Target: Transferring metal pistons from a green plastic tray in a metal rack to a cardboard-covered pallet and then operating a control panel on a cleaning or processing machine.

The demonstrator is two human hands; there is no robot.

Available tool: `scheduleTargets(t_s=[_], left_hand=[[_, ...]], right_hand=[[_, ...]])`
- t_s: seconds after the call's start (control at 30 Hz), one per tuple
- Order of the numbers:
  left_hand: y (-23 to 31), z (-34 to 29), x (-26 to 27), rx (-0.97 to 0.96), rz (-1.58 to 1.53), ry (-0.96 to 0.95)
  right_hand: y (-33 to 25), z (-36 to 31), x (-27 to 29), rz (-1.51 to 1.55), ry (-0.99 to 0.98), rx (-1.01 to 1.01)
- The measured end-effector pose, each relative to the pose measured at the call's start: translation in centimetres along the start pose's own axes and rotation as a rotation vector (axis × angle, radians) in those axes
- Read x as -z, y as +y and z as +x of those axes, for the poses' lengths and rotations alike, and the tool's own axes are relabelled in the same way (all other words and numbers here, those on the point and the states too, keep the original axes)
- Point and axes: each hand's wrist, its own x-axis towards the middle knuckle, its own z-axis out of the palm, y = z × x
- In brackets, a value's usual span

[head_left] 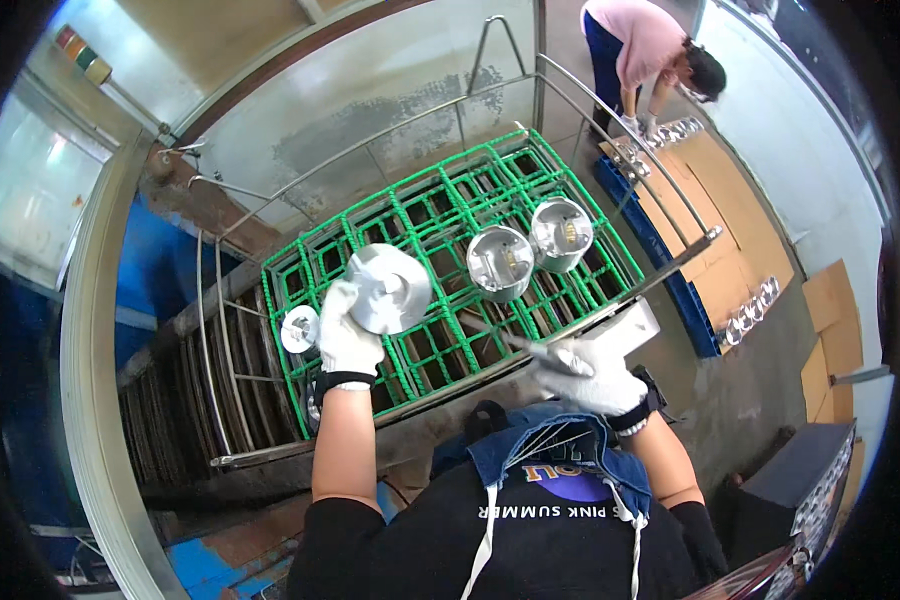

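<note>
My left hand point(345, 335), in a white glove, is closed on the side of a shiny metal piston point(398, 285). It holds the piston, its round face upward, above the left part of a green coated wire rack point(422, 378). Just left of that hand is a smaller round silver part point(299, 329). My right hand point(595, 380), also gloved, is closed around a slim grey tool point(545, 352), smeared by motion, whose thin end points left over the rack's front edge. Two more pistons, one nearer point(500, 262) and one farther right point(562, 232), rest on the rack with their hollow sides up.
A bent metal rail point(400, 118) runs around the rack. Far right, a person in pink point(642, 45) bends over a cardboard-topped blue pallet point(705, 220) with rows of metal parts point(750, 311). A pale post point(95, 350) stands at left; a dark box point(785, 480) sits lower right.
</note>
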Motion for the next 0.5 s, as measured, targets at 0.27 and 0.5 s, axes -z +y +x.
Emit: scheduleTargets(t_s=[0.27, 0.5], left_hand=[[-5.0, 7.0, 2.6, 0.092, 0.300, 0.095], [-8.6, 6.4, 3.9, 0.243, 0.395, 0.202]], right_hand=[[-0.7, 0.2, -0.8, -0.146, 0.089, -0.228], [-0.2, -0.2, -0.1, -0.416, 0.226, -0.240]])
